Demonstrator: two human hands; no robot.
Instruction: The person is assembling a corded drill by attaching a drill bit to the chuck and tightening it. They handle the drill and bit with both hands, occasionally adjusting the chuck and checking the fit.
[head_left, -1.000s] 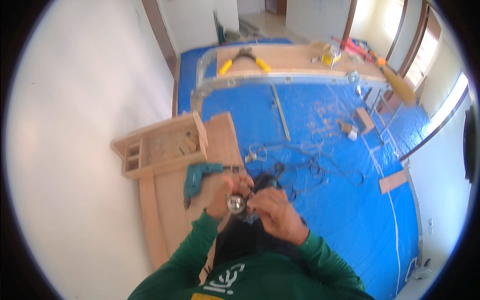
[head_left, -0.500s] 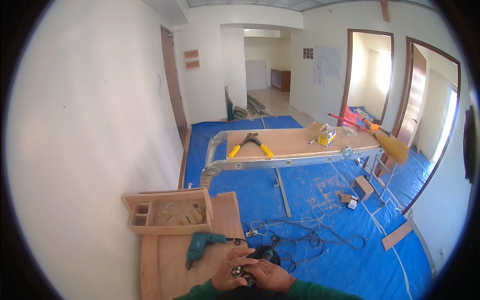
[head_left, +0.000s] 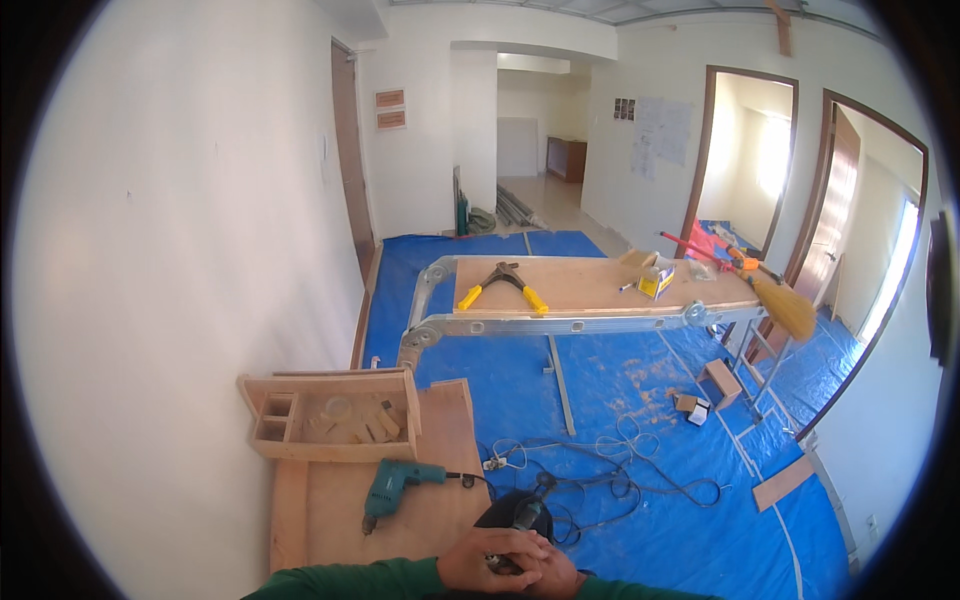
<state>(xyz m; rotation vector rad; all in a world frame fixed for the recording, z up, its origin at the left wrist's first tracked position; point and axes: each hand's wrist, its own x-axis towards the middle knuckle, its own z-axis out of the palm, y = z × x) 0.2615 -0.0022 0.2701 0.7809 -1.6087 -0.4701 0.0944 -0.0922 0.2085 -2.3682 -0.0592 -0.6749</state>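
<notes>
Low in the middle, my two hands come together round a corded power tool [head_left: 527,514] with a teal body and a silver metal end; my fingers cover most of it, so its exact kind is hidden. My left hand [head_left: 478,560] wraps it from the left, its fingers reaching across the top. Closed against it from the other side is my right hand [head_left: 556,574], partly behind the left fingers. Just left of them, a teal corded drill [head_left: 398,488] lies on a plywood board [head_left: 330,500], chuck toward me.
A wooden tray [head_left: 335,450] with small offcuts stands beyond the drill. Cables [head_left: 650,470] tangle over the blue floor sheet [head_left: 620,380]. Ahead, a ladder platform [head_left: 600,325] carries yellow-handled pliers [head_left: 505,286], a small box [head_left: 655,282] and a broom [head_left: 785,308].
My left hand has turned and slid further over the tool, covering more of its metal end. Both hands sit slightly lower and further right. The view has shifted a little.
</notes>
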